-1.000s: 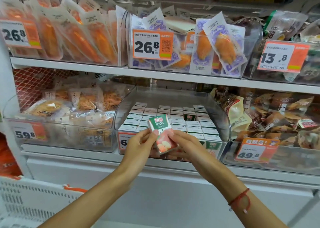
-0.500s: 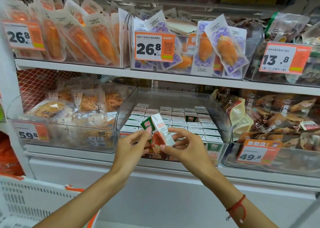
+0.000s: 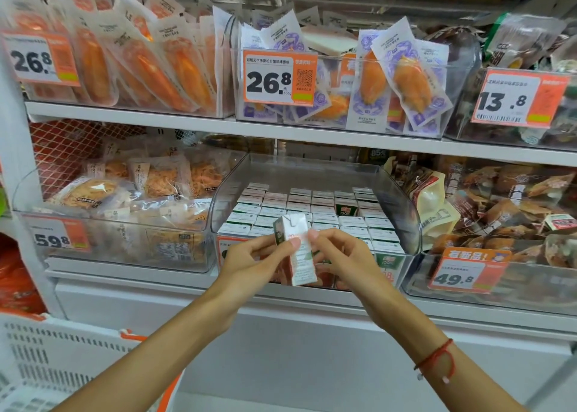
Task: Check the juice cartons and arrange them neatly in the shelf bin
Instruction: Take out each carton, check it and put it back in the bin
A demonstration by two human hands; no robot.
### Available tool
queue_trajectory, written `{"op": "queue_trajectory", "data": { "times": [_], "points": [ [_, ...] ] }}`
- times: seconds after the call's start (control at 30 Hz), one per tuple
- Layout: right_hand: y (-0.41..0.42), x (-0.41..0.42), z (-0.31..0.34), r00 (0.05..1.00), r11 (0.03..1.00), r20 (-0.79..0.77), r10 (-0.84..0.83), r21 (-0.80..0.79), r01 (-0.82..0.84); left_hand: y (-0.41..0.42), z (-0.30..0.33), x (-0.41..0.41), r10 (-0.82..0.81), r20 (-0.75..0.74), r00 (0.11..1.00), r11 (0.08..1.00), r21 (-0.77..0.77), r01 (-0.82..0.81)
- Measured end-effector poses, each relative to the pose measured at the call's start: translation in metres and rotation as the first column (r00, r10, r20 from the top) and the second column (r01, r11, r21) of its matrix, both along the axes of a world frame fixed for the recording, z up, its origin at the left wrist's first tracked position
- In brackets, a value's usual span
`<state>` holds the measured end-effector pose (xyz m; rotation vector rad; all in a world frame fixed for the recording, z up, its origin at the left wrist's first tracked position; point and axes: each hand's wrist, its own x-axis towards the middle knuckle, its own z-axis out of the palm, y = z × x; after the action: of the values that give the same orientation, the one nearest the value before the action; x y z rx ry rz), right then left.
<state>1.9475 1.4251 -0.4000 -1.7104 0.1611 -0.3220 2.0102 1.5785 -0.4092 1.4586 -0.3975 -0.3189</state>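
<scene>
A small green, white and orange juice carton [image 3: 296, 249] is held upright in front of the clear shelf bin [image 3: 402, 202], its white side panel facing me. My left hand [image 3: 253, 261] pinches its left edge with thumb and fingers. My right hand [image 3: 343, 258] pinches its right edge near the top. Inside the bin stand several rows of matching juice cartons [image 3: 315, 211], white tops up. One gap in the rows shows a green carton face [image 3: 346, 208].
Clear bins of packaged snacks sit to the left [image 3: 118, 211] and right [image 3: 499, 218]. The shelf above [image 3: 281, 133] carries bins of vacuum-packed food with price tags. A white perforated crate [image 3: 46, 361] stands at lower left.
Both hands have turned the carton from its front face to its white side panel, and it now stands more upright.
</scene>
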Motion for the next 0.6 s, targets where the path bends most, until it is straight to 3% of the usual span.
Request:
{"op": "queue_trajectory", "data": {
  "times": [0.13, 0.27, 0.6],
  "points": [
    [-0.0026, 0.0019, 0.0006, 0.995, 0.995, 0.027, -0.098, 0.006, 0.098, -0.0013, 0.0007, -0.0025, -0.069, 0.015, 0.998, 0.997, 0.044, 0.068],
    [-0.0024, 0.0006, 0.0022, 0.996, 0.997, 0.018, -0.082, 0.003, 0.082, -0.0018, 0.0, -0.0038, -0.081, 0.017, 0.997, 0.994, 0.07, 0.08],
    [0.0026, -0.0045, 0.0046, 0.964, 0.971, -0.131, 0.229, -0.042, -0.237, 0.0021, 0.0005, -0.0002, -0.001, -0.018, 1.0, 0.995, -0.097, -0.001]
  ]
}}
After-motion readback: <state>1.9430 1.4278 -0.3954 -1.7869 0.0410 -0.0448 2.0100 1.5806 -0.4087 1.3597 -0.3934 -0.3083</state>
